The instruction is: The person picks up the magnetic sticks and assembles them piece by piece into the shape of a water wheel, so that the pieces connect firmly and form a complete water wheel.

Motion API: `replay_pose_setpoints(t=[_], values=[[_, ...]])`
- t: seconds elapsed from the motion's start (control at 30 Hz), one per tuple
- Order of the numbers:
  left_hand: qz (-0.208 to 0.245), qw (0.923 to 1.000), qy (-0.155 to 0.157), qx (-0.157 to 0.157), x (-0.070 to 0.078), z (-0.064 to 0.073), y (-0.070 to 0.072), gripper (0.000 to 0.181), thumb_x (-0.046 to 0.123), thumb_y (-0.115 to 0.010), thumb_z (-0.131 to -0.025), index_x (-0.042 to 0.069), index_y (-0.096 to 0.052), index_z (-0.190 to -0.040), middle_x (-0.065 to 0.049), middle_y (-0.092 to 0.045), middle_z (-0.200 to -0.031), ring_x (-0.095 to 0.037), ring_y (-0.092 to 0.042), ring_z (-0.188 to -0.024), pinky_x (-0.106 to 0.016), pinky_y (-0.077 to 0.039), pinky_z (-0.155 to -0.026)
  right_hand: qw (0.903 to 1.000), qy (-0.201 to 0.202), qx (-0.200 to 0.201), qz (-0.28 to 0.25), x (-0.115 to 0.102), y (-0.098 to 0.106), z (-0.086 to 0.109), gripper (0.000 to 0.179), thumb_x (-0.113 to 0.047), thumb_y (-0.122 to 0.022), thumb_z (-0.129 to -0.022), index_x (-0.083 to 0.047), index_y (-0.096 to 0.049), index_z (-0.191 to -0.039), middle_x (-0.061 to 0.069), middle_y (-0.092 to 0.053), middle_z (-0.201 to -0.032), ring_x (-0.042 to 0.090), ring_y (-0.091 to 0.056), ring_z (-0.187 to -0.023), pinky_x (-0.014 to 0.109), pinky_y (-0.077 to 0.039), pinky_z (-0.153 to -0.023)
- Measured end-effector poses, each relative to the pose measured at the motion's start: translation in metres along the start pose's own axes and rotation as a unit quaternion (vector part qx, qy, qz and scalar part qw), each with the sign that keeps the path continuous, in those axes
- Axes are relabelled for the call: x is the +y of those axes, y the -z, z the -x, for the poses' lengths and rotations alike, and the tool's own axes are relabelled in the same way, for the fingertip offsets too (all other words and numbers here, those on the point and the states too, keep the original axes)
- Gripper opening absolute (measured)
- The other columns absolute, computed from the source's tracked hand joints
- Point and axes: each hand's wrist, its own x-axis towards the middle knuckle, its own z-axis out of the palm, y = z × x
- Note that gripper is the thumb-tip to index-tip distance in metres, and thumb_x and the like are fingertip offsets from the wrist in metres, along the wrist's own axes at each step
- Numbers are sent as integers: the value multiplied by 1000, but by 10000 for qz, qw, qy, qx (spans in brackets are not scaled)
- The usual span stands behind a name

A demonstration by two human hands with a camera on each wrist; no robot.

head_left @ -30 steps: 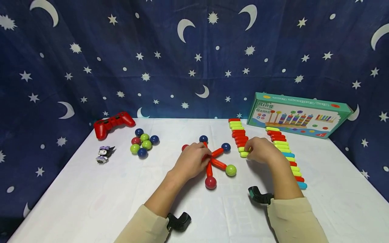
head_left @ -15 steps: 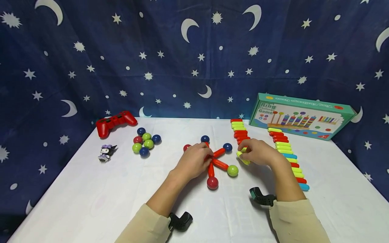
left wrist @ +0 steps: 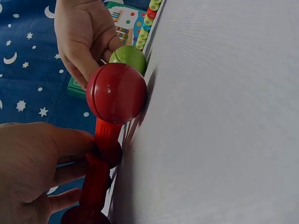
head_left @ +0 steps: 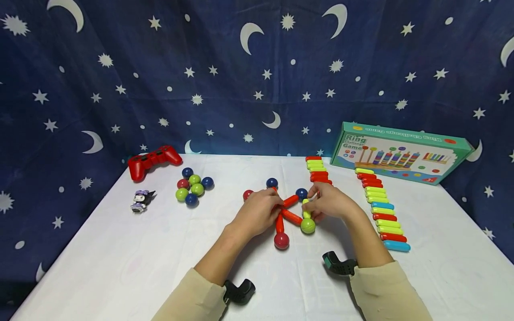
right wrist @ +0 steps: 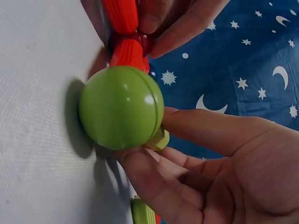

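Observation:
In the head view, my left hand pinches the centre of a star-shaped ball-and-rod toy made of red rods. In the right wrist view its fingertips sit at the dark red centre ball. Balls cap the outer rod ends: a red ball, a green ball, two blue balls, and another red ball partly behind the left hand. Between thumb and fingers, my right hand holds a yellow-green rod, its near end at the green ball and its far end close to a blue ball.
Rods lie in two columns on the right, the left column partly behind the right hand, the other column farther right. Behind them stands a green game box. Loose balls, a red game controller and a small figurine are on the left.
My right hand picked up a yellow-green rod from the near end of the left column and carried it left to the green ball. The left hand stayed on the star's centre.

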Motion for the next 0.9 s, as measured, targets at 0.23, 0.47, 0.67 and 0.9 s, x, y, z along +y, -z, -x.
replay_pose_setpoints(t=[0.23, 0.47, 0.67, 0.9], values=[[74, 9999, 71, -95, 2, 0, 1, 20, 9, -73, -94, 9, -79, -113, -5, -73, -108, -22, -69, -101, -34, -56, -97, 9997, -56, 196, 169, 1, -2, -3, 37, -19, -78, -91, -3, -51, -109, 14, -65, -90, 21, -68, -74, 30, -61, -70], [129, 9998, 5, -135, 2, 0, 1, 18, 10, -73, -94, 10, -80, -111, -4, -71, -103, -21, -68, -95, -33, -56, -91, 9941, 306, 549, 882, 1, -3, -4, 31, -20, -77, -92, -8, -55, -111, 11, -67, -84, 24, -63, -73, 29, -53, -66], [215, 9990, 117, -375, 5, 0, 5, 18, 13, -74, -94, 11, -80, -110, -3, -70, -103, -19, -66, -95, -31, -56, -88, 9912, 398, 772, 995, 1, -7, -6, 28, -18, -76, -93, -8, -58, -113, 11, -69, -89, 22, -62, -77, 28, -54, -67], [217, 9970, 166, -724, 7, 1, 9, 16, 17, -76, -91, 17, -81, -106, 3, -65, -94, -12, -56, -80, -24, -49, -70, 9906, 756, 817, 794, 0, -13, -12, 34, -14, -72, -95, -9, -63, -128, 13, -75, -111, 26, -71, -98, 41, -61, -88]])
